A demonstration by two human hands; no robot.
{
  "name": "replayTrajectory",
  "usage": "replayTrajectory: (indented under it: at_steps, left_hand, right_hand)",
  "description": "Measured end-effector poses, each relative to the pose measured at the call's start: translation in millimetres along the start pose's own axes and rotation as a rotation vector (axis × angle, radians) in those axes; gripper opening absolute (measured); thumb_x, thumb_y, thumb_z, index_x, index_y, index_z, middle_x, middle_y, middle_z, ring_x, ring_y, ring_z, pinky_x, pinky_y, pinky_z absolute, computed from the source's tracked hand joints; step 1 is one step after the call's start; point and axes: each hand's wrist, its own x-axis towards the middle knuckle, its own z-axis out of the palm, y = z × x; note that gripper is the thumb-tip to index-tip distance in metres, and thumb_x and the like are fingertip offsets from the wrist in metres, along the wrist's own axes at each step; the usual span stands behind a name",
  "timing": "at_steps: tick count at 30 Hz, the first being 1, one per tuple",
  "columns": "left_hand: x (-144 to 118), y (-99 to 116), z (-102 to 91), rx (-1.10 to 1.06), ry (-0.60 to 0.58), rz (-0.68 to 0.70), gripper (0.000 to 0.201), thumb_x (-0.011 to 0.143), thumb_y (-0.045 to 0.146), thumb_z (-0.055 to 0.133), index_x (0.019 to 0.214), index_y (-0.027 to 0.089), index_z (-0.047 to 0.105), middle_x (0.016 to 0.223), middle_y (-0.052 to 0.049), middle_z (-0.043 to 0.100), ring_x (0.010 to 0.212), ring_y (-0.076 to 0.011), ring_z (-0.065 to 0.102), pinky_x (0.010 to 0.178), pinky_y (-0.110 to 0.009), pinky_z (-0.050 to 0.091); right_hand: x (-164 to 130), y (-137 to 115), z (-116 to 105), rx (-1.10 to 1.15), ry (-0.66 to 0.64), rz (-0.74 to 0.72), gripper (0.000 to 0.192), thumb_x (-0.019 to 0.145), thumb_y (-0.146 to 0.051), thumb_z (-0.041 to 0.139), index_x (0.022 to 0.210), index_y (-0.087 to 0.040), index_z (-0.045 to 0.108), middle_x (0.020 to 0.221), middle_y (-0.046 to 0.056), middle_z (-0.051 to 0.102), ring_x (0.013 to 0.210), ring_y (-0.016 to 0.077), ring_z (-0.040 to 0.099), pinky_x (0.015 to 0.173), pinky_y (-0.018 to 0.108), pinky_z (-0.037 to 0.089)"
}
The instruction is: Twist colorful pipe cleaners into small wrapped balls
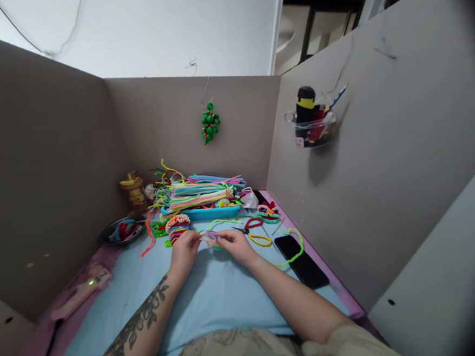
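Hands: left hand (185,247) and right hand (235,245) met over the blue mat (213,295), fingertips drawn together, each pinching one end of the same piece.
Piece: pink-and-green pipe cleaner (210,237) ran between the two pinches, just above the mat, its green tail looping back toward the blue tray (214,213).
Grip: both pinches sat close to the middle of the stem; keeping them that near probably gave the tightest control over a bend or twist.
Tension: a light pull between the hands seemed wise, since slack fuzzy wire kinks where it likes.
Clearance: coiled bundle (177,225) lay just beside the left fingers; scissors (247,228) and a yellow loop (260,239) lay near the right, so elbows were best kept in.
Edge: black phone (307,261) rested well apart at the right, under a green stem.
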Motion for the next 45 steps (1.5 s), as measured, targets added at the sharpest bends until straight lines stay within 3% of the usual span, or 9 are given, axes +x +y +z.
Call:
replayTrajectory:
  at_steps: [5,11,18,26,39,45]
  left_hand:
    - [2,-4,5.8,-0.333,-0.02,-0.251,0.018,0.069,0.032,0.064,0.074,0.015,0.066,0.07,-0.005,0.067,0.065,-0.018,0.062,0.062,-0.03,0.05]
    - [4,3,1.3,-0.519,-0.037,-0.344,0.025,0.065,0.036,0.07,0.076,0.014,0.067,0.075,-0.007,0.069,0.069,-0.0184,0.064,0.066,-0.03,0.051]
    - [5,5,-0.7,-0.602,-0.023,-0.366,0.029,0.062,0.038,0.073,0.076,0.014,0.065,0.076,-0.007,0.069,0.07,-0.0184,0.064,0.066,-0.031,0.051]
    - [5,7,-3.0,-0.605,0.018,-0.352,0.028,0.062,0.038,0.073,0.075,0.014,0.065,0.076,-0.006,0.067,0.067,-0.017,0.062,0.061,-0.029,0.051]
    - [6,6,-2.8,-0.628,0.034,-0.362,0.026,0.061,0.034,0.074,0.074,0.014,0.065,0.077,-0.005,0.066,0.068,-0.0161,0.061,0.06,-0.026,0.049]
    - [6,1,-0.6,-0.618,0.016,-0.417,0.027,0.06,0.035,0.073,0.075,0.013,0.065,0.071,-0.005,0.066,0.064,-0.016,0.061,0.059,-0.026,0.048]
  right_hand:
    - [1,2,0,0.057,0.013,0.016,0.034,0.074,-0.04,0.063,0.098,-0.016,0.068,0.092,0.008,0.07,0.087,0.0214,0.065,0.083,0.039,0.049]
    - [3,6,0,0.125,0.028,0.009,0.034,0.072,-0.038,0.065,0.099,-0.018,0.065,0.097,0.007,0.068,0.09,0.0198,0.063,0.085,0.037,0.048]
    - [5,15,-2,0.066,0.102,-0.002,0.041,0.07,-0.033,0.067,0.108,-0.019,0.059,0.104,0.007,0.063,0.087,0.0171,0.061,0.081,0.033,0.049]
    - [5,13,-1,0.137,0.072,0.032,0.04,0.068,-0.034,0.069,0.103,-0.018,0.061,0.107,0.009,0.063,0.087,0.0184,0.062,0.081,0.036,0.049]
    - [4,6,-1,0.182,0.019,0.06,0.04,0.067,-0.035,0.071,0.102,-0.016,0.063,0.081,0.004,0.068,0.073,0.0157,0.063,0.074,0.033,0.049]
    - [5,11,-1,0.188,0.053,0.063,0.034,0.066,-0.035,0.072,0.093,-0.017,0.064,0.09,0.005,0.068,0.081,0.0172,0.063,0.08,0.034,0.047]
